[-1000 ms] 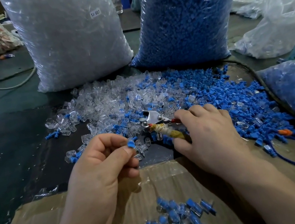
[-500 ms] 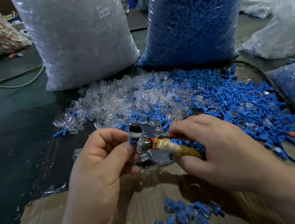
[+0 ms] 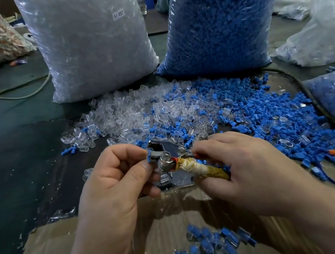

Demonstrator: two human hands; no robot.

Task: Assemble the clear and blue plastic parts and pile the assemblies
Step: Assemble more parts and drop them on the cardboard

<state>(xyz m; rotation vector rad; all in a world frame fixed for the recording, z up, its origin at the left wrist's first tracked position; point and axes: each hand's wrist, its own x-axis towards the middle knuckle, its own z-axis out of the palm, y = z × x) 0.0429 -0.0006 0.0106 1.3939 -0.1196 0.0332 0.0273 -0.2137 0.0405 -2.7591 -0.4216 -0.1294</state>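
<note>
In the head view, the left hand (image 3: 115,188) pinches a small blue plastic part (image 3: 150,156) between thumb and curled forefinger, at the centre of the frame. The right hand (image 3: 242,172) has its fingers wrapped round a metal-headed tool with a yellowed tape-wrapped handle (image 3: 193,165), whose long axis runs from 10 o'clock to 4 o'clock. The small blue plastic part sits at 9 o'clock of the tool's steel head, touching or just beside it, so the left hand is the nearer one. Whether a clear piece is fitted cannot be told. The loose heap of clear and blue parts (image 3: 181,111) lies at 12 o'clock, and the pile of finished blue-and-clear assemblies (image 3: 205,251) lies on the brown cardboard sheet (image 3: 92,239) at 6 o'clock.
</note>
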